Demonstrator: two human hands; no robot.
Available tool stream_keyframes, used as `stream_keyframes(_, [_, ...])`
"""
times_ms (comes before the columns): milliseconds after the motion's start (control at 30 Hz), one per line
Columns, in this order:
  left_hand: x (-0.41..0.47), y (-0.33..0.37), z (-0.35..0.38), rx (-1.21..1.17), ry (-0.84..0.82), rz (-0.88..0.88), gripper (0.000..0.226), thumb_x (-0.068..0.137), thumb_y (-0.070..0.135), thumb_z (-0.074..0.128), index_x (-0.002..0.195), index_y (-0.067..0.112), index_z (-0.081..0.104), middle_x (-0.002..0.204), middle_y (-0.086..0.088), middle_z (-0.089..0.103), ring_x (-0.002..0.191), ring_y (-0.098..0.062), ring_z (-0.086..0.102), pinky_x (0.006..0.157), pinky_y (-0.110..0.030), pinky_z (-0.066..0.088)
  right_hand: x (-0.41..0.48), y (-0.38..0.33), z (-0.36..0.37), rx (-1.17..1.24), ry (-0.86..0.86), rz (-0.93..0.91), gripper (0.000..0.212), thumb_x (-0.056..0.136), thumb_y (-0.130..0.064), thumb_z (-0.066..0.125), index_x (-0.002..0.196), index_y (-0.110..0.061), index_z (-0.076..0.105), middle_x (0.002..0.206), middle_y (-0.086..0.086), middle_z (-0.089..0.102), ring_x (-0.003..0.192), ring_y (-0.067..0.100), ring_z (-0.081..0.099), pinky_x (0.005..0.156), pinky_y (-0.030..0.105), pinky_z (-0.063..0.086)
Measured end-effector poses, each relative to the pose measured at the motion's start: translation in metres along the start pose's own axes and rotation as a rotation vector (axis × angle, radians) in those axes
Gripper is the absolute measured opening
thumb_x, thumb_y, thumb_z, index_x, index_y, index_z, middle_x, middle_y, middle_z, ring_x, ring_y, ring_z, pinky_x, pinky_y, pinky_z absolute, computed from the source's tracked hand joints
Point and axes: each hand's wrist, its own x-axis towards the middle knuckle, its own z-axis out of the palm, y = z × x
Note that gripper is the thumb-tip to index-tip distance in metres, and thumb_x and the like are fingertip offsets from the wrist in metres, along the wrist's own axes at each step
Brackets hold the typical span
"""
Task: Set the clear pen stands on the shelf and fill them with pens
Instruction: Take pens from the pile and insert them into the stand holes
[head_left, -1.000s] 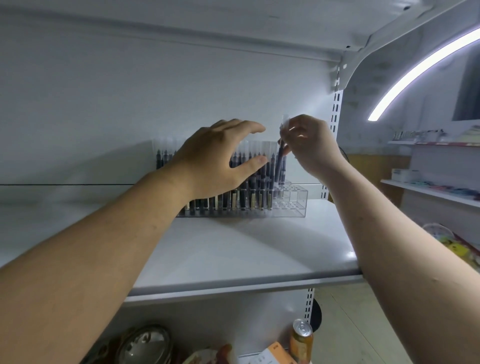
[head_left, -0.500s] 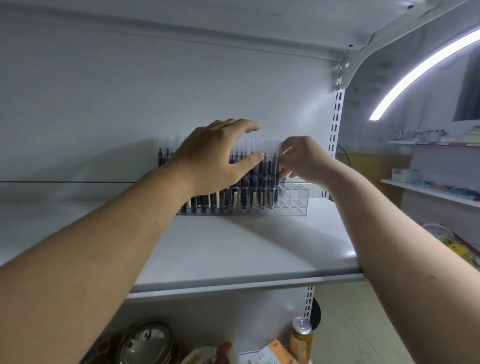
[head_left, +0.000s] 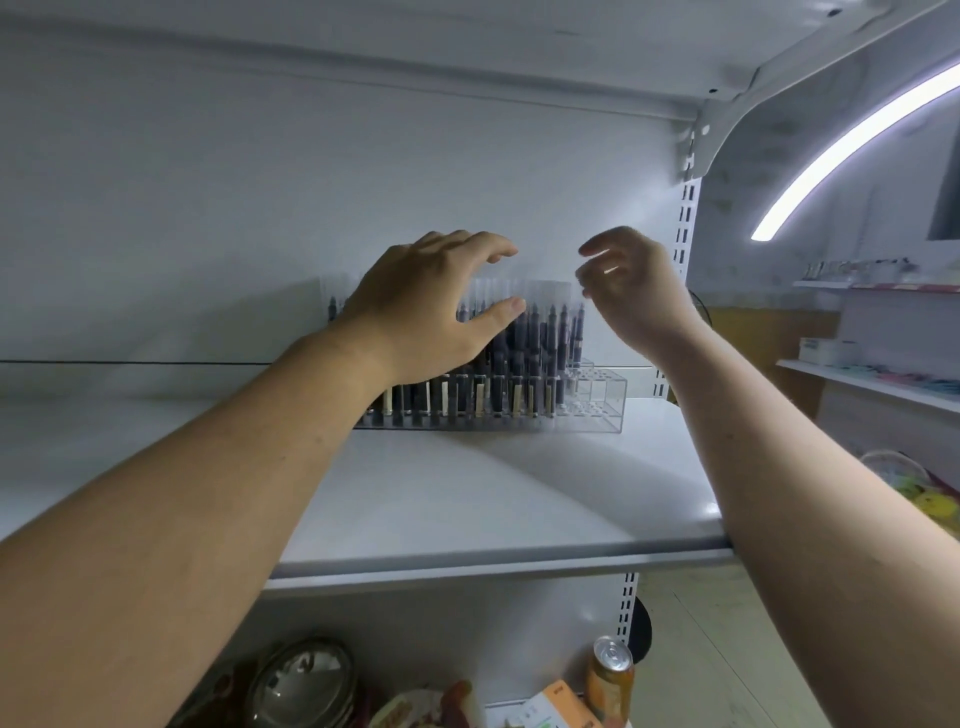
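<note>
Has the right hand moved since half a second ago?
Yes. The right hand has lifted off the pens, now empty, above the clear stand.

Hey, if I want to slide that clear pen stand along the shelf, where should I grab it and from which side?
Probably by the right end of the clear pen stand, coming in from the right. That end's holes are empty and its wall bare, while tall upright pens crowd the rest. Pinch the wall low so it slides on the shelf without tipping.
</note>
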Motion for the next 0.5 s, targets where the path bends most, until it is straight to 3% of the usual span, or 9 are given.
stream_keyframes(100, [0.002,-0.001,-0.013,0.059,0.062,-0.059,0.058,0.098,0.063,0.051,0.140,0.024,0.060,0.132,0.006,0.069,0.122,-0.019,0.063,0.103,-0.046,0.052,0.001,-0.010,0.002,0.042,0.118,-0.074,0.021,0.098,-0.015,0.064,0.118,-0.013,0.068,0.103,-0.004,0.073,0.088,0.002,0.068,0.079,0.017,0.056])
stream_keyframes(200, [0.001,-0.013,-0.039,0.086,0.080,-0.125,0.054,0.100,0.063,0.051,0.137,0.024,0.061,0.130,0.007,0.069,0.120,-0.019,0.064,0.099,-0.044,0.052,0.007,-0.038,0.004,0.074,0.153,-0.116,0.019,0.096,-0.019,0.066,0.114,-0.015,0.070,0.102,-0.008,0.073,0.086,-0.005,0.066,0.074,0.009,0.051])
stream_keyframes(267, [-0.005,-0.024,-0.063,0.127,0.043,-0.167,0.053,0.102,0.063,0.052,0.139,0.026,0.058,0.133,0.008,0.066,0.120,-0.018,0.063,0.098,-0.043,0.051,0.013,-0.068,0.009,0.057,0.093,-0.170,0.019,0.095,-0.027,0.068,0.113,-0.020,0.071,0.101,-0.008,0.074,0.089,0.002,0.068,0.073,0.006,0.045])
stream_keyframes(400, [-0.041,-0.056,-0.117,0.262,-0.055,-0.288,0.053,0.100,0.066,0.052,0.141,0.032,0.053,0.136,0.012,0.063,0.118,-0.017,0.062,0.098,-0.042,0.051,0.003,-0.140,0.052,0.004,-0.119,-0.341,0.023,0.096,-0.039,0.068,0.114,-0.024,0.067,0.104,-0.007,0.072,0.095,0.011,0.069,0.087,0.028,0.057])
stream_keyframes(500, [-0.082,-0.083,-0.161,0.354,-0.115,-0.399,0.053,0.099,0.068,0.052,0.141,0.035,0.052,0.137,0.014,0.062,0.119,-0.015,0.061,0.100,-0.043,0.052,-0.013,-0.192,0.105,0.042,-0.239,-0.406,0.026,0.097,-0.040,0.068,0.117,-0.024,0.067,0.106,-0.007,0.071,0.095,0.013,0.068,0.088,0.035,0.059])
